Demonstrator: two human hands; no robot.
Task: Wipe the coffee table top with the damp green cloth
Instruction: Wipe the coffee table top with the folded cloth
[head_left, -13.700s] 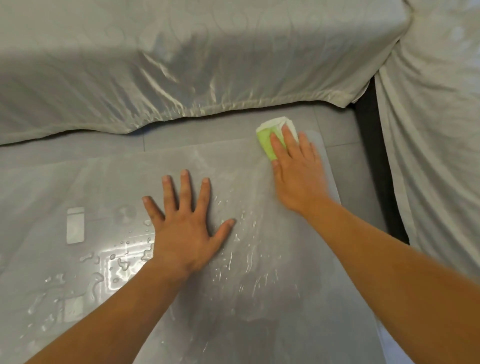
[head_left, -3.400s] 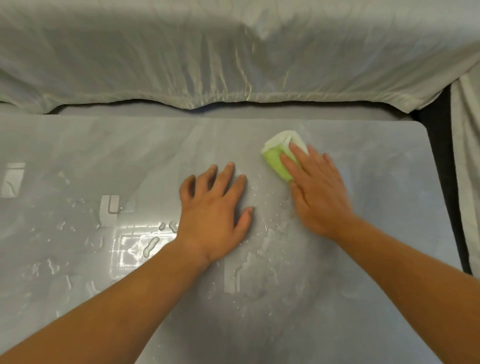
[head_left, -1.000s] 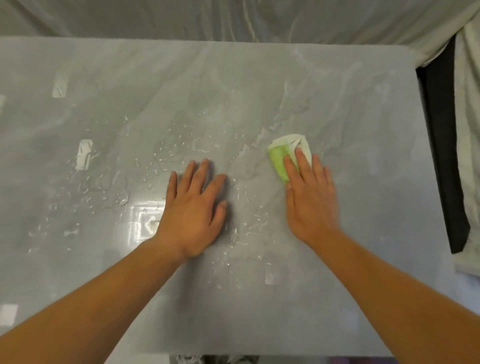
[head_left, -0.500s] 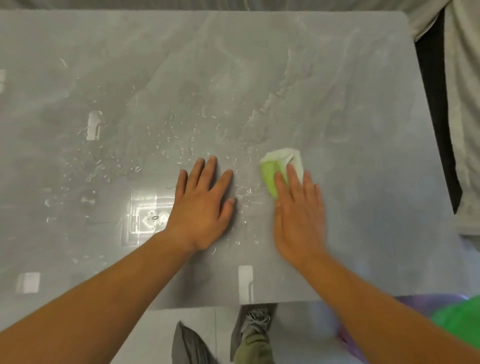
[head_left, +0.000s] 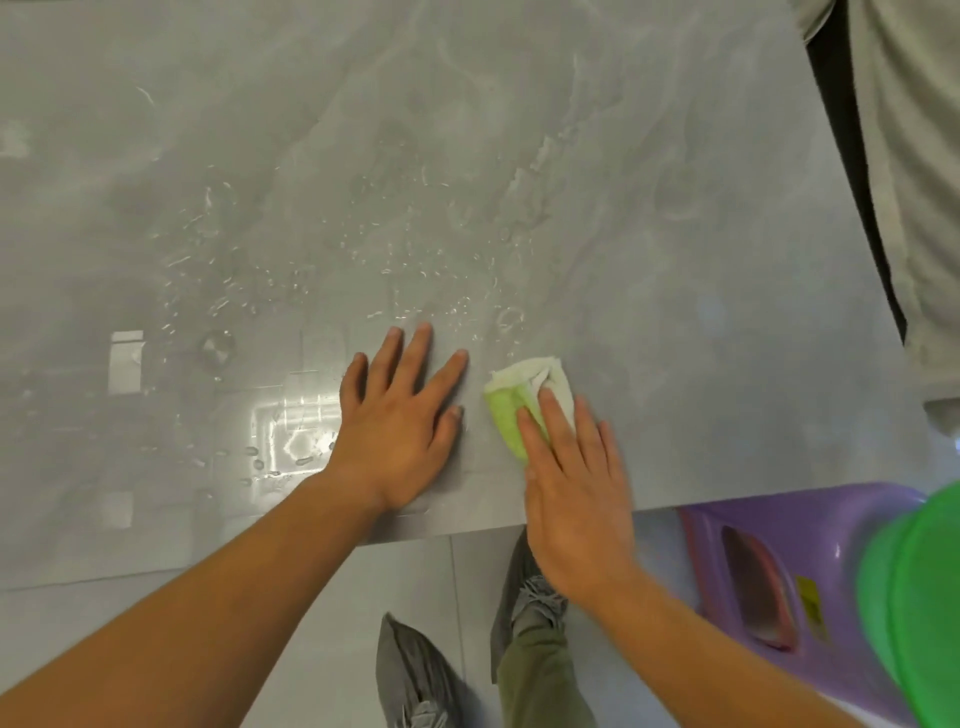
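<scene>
The grey marble-look coffee table top (head_left: 675, 218) fills most of the view, with water droplets and streaks across its middle. A folded green and white cloth (head_left: 511, 400) lies near the table's front edge. My right hand (head_left: 574, 483) presses flat on the cloth's near half, fingers together, its heel hanging over the front edge. My left hand (head_left: 400, 421) rests flat on the table just left of the cloth, fingers spread, holding nothing.
A purple plastic stool (head_left: 769, 582) and a green basin (head_left: 919, 613) stand on the floor at the lower right. My grey shoes (head_left: 410, 670) are on the tiled floor under the front edge. A cloth-covered sofa (head_left: 914, 156) flanks the table's right side.
My right hand has pulled the cloth toward the table's front edge. My left hand slid back with it. The view has tilted down, showing more floor, the stool and the basin.
</scene>
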